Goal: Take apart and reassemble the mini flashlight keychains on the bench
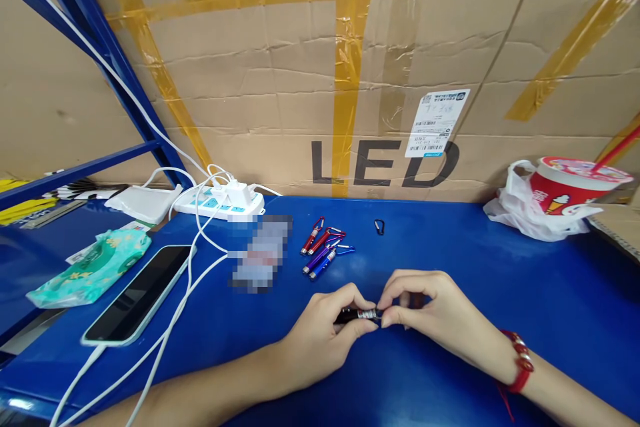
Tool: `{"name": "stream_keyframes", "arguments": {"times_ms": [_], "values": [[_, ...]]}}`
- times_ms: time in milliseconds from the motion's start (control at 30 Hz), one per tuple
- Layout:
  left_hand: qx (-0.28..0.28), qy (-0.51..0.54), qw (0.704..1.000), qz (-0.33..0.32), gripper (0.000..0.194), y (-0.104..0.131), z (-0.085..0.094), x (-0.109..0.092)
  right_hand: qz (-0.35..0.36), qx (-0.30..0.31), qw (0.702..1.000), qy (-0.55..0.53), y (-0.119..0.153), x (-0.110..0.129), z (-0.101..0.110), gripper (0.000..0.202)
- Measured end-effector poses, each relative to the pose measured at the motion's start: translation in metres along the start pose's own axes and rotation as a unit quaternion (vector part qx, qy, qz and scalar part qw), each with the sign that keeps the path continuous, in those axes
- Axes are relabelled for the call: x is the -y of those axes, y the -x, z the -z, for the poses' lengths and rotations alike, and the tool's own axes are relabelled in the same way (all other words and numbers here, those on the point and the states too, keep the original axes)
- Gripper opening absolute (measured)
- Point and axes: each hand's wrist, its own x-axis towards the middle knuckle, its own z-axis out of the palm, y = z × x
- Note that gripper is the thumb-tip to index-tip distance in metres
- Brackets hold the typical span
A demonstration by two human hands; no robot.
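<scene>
My left hand (327, 327) is closed on a small black pocket flashlight (357, 314) with a pale label. At the flashlight's right end, the thumb and forefinger of my right hand (420, 303) pinch together; what lies between those fingertips is mostly hidden, perhaps a small ring. Behind my hands are several similar small flashlights with clips: red ones (315, 242), a purple one (317, 259) and a blue one (324, 265). Off to their right, a black carabiner clip (379, 226) lies alone on the blue tabletop (450, 247).
A white power strip (220, 203) with cables stands at the back left. A phone (140, 297) on a charging cable and a green tissue packet (93, 267) lie left. A red cup (570, 187) in a plastic bag is back right, before a large cardboard box (270, 93).
</scene>
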Motion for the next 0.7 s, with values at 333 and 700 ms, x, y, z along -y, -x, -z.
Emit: {"name": "stream_keyframes", "arguments": {"times_ms": [333,700], "values": [[0.028,-0.097,0.995,-0.026,0.024,-0.0022,0.003,-0.0046,0.008,-0.008,1.0,-0.001,-0.0022,-0.004,0.0031,0.024],[0.037,-0.037,0.998,-0.02,0.021,-0.0035,0.0039,-0.0019,0.005,0.009,1.0,0.004,-0.0016,-0.0029,0.0017,0.023]]}}
